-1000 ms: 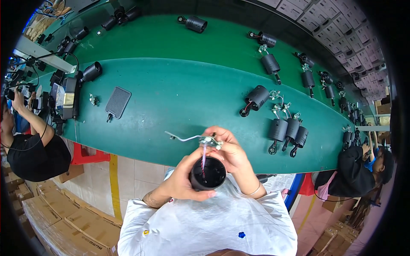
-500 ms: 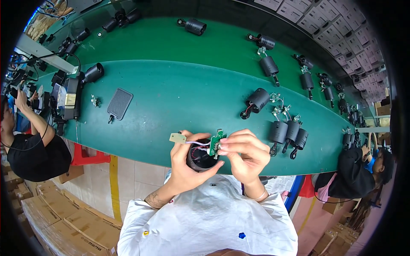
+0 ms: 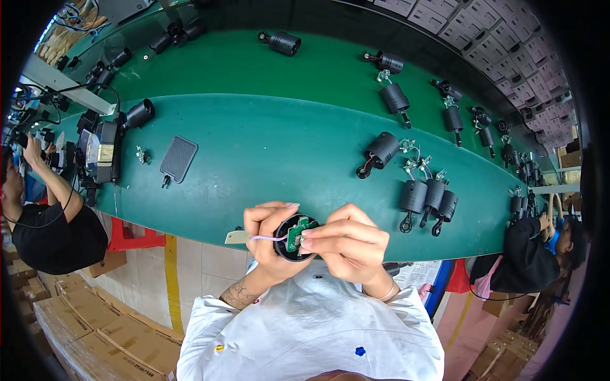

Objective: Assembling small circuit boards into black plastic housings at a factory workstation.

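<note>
My left hand (image 3: pixel 269 246) is wrapped round a black cylindrical housing (image 3: pixel 291 256), its open end facing up. Between the thumb and fingers of my right hand (image 3: pixel 353 245) is a green circuit board (image 3: pixel 295 236), sitting at the mouth of the housing, partly inside it. A pale wire runs left from the board, over my left fingers, to a small cream-coloured plate (image 3: pixel 237 237). My fingers hide part of the board, and the inside of the housing is mostly covered.
A dark grey mesh panel (image 3: pixel 178 158) and a small loose circuit board (image 3: pixel 142 154) lie left on the green table (image 3: pixel 254 171). Several black housings (image 3: pixel 414 195) with wired boards stand right. More housings (image 3: pixel 394 98) lie on the far green strip. People sit at both sides.
My right hand has brought the circuit board left and down into the housing's mouth. The cream plate has swung left and lower. Housings on the far strip have shifted slightly left.
</note>
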